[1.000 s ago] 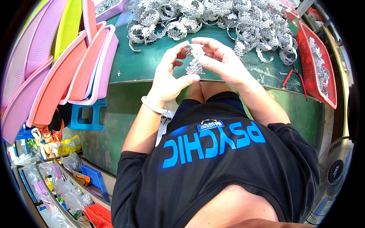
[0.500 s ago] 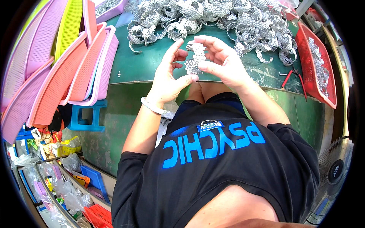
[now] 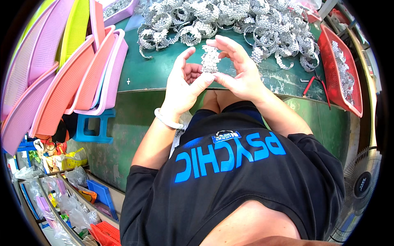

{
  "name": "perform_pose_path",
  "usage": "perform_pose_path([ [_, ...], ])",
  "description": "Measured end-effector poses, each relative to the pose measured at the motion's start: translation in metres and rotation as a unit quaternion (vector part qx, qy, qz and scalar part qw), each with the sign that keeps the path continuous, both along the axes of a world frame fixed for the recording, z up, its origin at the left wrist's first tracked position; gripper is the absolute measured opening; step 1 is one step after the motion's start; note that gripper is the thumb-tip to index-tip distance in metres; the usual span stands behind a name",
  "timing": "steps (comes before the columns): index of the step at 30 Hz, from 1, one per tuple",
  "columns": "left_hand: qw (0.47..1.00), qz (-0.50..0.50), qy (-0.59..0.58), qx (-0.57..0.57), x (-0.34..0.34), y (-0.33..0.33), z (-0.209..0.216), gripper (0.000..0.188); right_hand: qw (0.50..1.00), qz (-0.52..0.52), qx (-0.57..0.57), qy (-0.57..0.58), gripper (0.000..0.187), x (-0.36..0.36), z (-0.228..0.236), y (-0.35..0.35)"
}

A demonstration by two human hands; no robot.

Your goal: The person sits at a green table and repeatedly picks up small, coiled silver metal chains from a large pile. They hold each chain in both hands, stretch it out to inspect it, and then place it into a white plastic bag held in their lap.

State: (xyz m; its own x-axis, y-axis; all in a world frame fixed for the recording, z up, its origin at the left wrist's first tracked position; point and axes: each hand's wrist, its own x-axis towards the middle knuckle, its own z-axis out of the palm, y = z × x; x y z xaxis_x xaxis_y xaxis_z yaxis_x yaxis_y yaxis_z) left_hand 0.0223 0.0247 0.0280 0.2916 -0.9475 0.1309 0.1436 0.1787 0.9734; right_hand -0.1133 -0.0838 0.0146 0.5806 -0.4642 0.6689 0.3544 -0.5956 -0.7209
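A silvery band of small linked metal pieces, looking like a wide chain bracelet, stands between my hands over the table's near edge. At its lower end my left hand has its thumb against the band, with its other fingers curled behind. My right hand grips it from the other side, thumb low and fingertips by the top. Parts of the band behind the fingers are hidden. Beyond my hands, a heap of similar silvery bands, many curled into loops, covers the far part of the green table.
Stacked pink, purple and green perforated baskets lean at the left. Red-handled pliers lie near a red basket of silvery pieces at the right. A tiny cross-shaped piece rests at the table's left. A blue stool stands below.
The band has turned between my hands, and its surface now faces up more evenly. Both hands have shifted slightly, the left thumb moving up against the band's lower end.
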Motion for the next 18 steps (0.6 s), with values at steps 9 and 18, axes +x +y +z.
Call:
perform_pose_path([
  [9, 0.999, 0.025, 0.022, -0.036, -0.002, -0.009, -0.008, 0.082, 0.991, -0.06, -0.121, -0.01, 0.065, 0.0, 0.002, 0.003],
  [18, 0.997, 0.036, -0.003, -0.067, 0.0, -0.008, -0.01, 0.085, 0.989, -0.055, -0.139, 0.001, 0.064, -0.002, 0.002, 0.005],
])
